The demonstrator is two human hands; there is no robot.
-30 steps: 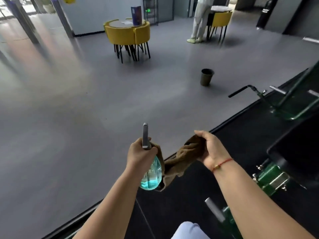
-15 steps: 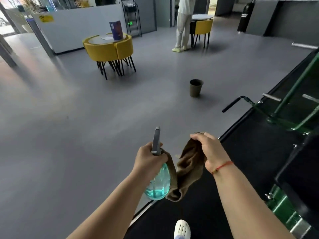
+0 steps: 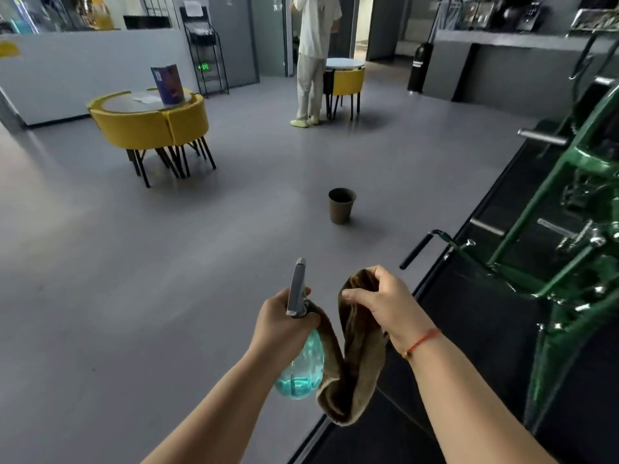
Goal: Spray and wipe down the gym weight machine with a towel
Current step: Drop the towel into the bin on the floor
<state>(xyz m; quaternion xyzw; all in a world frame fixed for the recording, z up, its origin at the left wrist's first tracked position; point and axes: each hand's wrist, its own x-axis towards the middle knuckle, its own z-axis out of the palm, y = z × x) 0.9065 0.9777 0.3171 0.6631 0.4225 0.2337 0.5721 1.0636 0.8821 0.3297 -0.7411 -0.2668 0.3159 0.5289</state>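
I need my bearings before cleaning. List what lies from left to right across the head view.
yellow chairs → spray bottle → brown bin → green weight machine

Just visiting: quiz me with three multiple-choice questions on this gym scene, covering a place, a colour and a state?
1. Where does the brown bin stand? A on the grey floor B on a table C on the black mat
2. The weight machine's frame is: A red B green C white
3. The right hand: A hangs open B grips the towel C presses the machine
Answers: A, bare floor surrounds it; B, its bars are green; B, it clasps the towel's end.
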